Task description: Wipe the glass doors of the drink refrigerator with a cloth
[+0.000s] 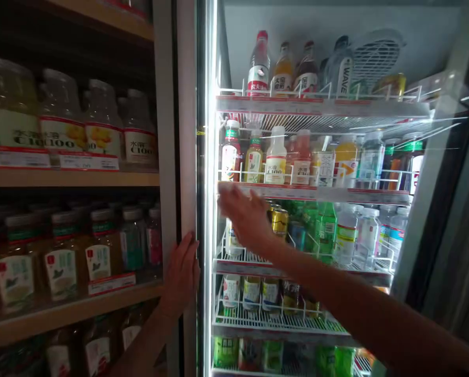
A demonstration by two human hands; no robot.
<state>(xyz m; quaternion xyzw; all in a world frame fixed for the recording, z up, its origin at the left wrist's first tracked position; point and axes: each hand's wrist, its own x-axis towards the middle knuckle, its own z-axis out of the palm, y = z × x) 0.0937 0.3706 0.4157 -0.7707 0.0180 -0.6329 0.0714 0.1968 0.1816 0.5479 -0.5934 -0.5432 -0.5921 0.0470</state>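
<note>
Far out to the left of my left hand stand wooden shelves: pale C100 bottles [100, 133] on the board above it, amber tea bottles [61, 262] on the board level with it. My left hand [181, 275] lies flat on the upright fridge frame [187, 131], fingers straight, close together and pointing up, gripping nothing.

Just right of that hand, past the lit edge of the cabinet, my right hand [246, 214] is stretched into the open fridge with the forearm running down to the lower right. Its fingers are spread apart and blurred, and it holds nothing. The fingertips sit in front of the red-and-white price rail [336, 195] of the shelf above; I cannot tell whether they touch it. A white-labelled bottle [231, 242] shows just below the hand, partly hidden by it. Above the hand on that upper shelf stands a white C100 bottle [275, 157]. Just beside the hand on its right is a gold can [280, 222], not touched. Further right of it come green bottles [324, 228], then clear water bottles [368, 230]. Well off to the right the glass door [446, 157] stands swung open.
</note>
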